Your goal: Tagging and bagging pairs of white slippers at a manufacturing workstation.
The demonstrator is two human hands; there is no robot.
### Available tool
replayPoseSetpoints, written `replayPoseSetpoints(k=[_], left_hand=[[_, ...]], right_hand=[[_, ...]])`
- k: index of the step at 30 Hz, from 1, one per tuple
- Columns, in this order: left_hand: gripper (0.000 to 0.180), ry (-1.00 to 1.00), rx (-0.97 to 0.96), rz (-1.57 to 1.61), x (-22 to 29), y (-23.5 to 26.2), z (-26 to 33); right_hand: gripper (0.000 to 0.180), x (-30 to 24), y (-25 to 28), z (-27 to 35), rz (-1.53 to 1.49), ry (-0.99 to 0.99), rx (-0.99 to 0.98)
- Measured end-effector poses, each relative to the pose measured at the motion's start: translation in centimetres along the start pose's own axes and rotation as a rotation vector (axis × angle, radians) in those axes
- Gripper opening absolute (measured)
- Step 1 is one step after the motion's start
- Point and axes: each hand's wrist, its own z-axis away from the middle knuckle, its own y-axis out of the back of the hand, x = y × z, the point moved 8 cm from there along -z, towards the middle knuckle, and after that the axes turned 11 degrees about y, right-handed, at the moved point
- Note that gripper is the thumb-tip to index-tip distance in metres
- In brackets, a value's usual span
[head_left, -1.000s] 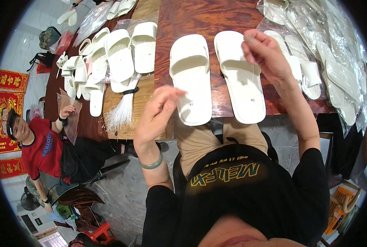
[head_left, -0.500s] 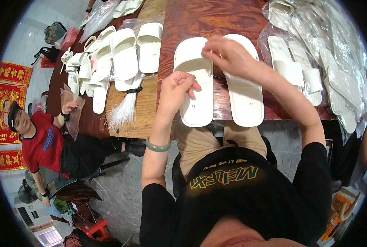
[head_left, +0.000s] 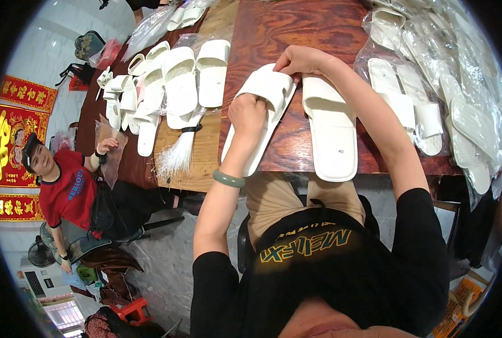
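A white slipper (head_left: 262, 107) lies tilted on the dark wooden table (head_left: 313, 28), lifted at its strap end. My left hand (head_left: 247, 114) grips its middle from the near side. At the far edge of its strap, my right hand (head_left: 300, 58) pinches it. A second white slipper (head_left: 332, 135) lies flat just to the right, sole end toward me and past the table edge.
Several loose white slippers (head_left: 172, 84) are piled at the left beside a bundle of white fibres (head_left: 177, 155). Bagged slippers (head_left: 431, 73) cover the right side. A person in a red shirt (head_left: 65, 186) sits at the left holding a clear bag (head_left: 111, 149).
My right hand moved left onto the left slipper's strap. My left hand rose onto the same slipper, which is now tilted up off the table.
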Motion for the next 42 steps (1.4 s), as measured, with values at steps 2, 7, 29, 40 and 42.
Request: replayPoseSetpoints(k=[2,7,29,40,42], left_hand=[[0.024,0.060,0.030,-0.077,0.4,-0.2,-0.1],[0.021,0.168,0.035,0.147,1.8,-0.1,0.4],[0.033,0.230,0.129,0.208,1.0,-0.8,-0.7],[0.039,0.223,0.103,0.113,2.0,-1.3,-0.9],[0.043,0.227,0.090,0.080,2.3,-1.3,-1.1]], right_hand=[[0.022,0.5,-0.2,0.1,-0.048,-0.033,-0.048],[0.020,1.6,-0.6,-0.5,-0.139,-0.025,-0.151],[0.020,2.5,0.0,-1.4,-0.123,-0.056,0.003],[0.024,3.1,0.8,-1.3,-0.239,-0.070,0.001],[0.025,3.3,0.9,-1.2,-0.234,-0.068,0.002]])
